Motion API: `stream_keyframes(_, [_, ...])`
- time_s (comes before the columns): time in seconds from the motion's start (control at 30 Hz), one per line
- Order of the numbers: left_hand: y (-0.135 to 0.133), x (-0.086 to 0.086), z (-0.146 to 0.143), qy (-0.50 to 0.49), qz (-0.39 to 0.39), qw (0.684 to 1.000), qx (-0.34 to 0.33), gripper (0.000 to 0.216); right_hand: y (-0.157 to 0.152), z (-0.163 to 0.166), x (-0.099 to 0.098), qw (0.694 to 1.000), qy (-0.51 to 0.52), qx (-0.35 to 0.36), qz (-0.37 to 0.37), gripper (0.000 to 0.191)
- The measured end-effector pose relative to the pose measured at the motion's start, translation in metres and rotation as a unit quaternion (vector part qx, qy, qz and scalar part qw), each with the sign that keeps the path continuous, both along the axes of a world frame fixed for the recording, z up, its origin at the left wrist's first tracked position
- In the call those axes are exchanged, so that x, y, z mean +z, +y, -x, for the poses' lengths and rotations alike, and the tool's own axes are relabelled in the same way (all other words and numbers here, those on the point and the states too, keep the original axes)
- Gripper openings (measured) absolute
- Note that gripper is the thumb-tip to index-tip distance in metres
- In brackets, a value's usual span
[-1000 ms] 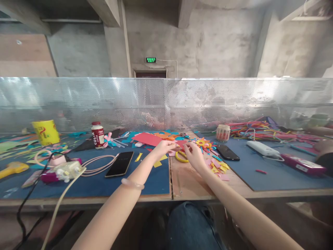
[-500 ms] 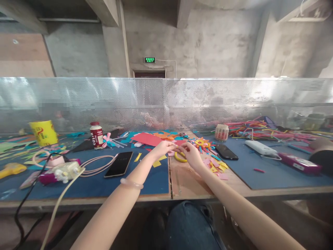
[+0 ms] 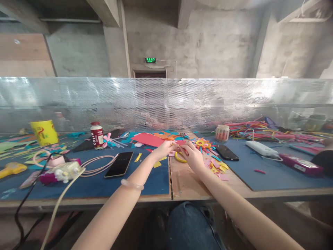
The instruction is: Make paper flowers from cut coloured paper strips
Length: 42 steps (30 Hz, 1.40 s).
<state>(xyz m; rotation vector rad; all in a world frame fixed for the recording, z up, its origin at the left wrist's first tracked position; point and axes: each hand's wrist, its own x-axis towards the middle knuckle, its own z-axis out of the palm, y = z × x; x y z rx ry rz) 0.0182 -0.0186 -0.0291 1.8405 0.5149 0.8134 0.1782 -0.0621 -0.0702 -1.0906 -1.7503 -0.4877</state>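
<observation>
My left hand (image 3: 164, 149), a pale bangle (image 3: 132, 184) on its wrist, reaches over the middle of the table with its fingers pinched. My right hand (image 3: 193, 156) meets it from the right, its fingertips drawn together close to the left ones. Whatever lies between the fingers is too small and covered to make out. A yellow ring-shaped thing (image 3: 180, 160) rests just under the right fingers. Behind the hands lies red paper (image 3: 147, 139). To the right are a yellow and orange paper flower (image 3: 201, 143) and a pile of yellow and pink paper pieces (image 3: 218, 166).
Phones (image 3: 119, 165) (image 3: 227, 152) lie on both sides. A red bottle (image 3: 96, 136), a yellow container (image 3: 44, 133) and a power strip (image 3: 61, 173) with cables stand left. A jar (image 3: 222, 133), a white power bank (image 3: 261, 148) and colourful strips (image 3: 260, 130) are right. A perforated metal screen (image 3: 117, 100) runs behind.
Both hands stay in nearly the same place, with the fingers shifting slightly against each other. At the far right edge, another person's arm has moved a little.
</observation>
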Motion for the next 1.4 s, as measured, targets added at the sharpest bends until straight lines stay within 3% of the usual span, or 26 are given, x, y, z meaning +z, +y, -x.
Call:
stream_keyframes(0.13, [0.000,0.001,-0.001,0.002,0.018,0.999,0.038,0.045,-0.003,0.001,0.001,1.000,-0.010,0.001,-0.019,0.023])
stream_keyframes(0.23, [0.001,0.004,0.001,0.002,-0.009,0.998,0.058,0.042,-0.004,0.001,0.001,0.999,-0.033,-0.002,-0.016,0.022])
stream_keyframes(0.5, [0.010,0.008,0.015,0.028,-0.085,0.995,0.035,0.028,-0.007,0.003,0.004,0.996,-0.093,0.005,-0.006,0.027])
stream_keyframes(0.7, [0.012,0.009,0.017,0.015,-0.078,0.997,0.016,0.027,-0.007,0.001,0.005,0.998,-0.070,-0.004,0.007,0.024])
stream_keyframes(0.9, [0.014,0.008,0.015,0.003,-0.099,0.994,0.043,0.021,-0.006,0.002,0.004,0.997,-0.072,0.010,0.004,0.025])
stream_keyframes(1.13, [0.010,0.008,0.012,0.009,-0.136,0.988,0.077,0.015,-0.003,0.002,0.000,0.997,-0.071,-0.037,-0.011,0.022])
stream_keyframes(1.4, [0.011,0.005,0.009,0.016,-0.164,0.978,0.124,0.008,-0.007,0.004,0.003,0.997,-0.060,-0.046,-0.007,0.021])
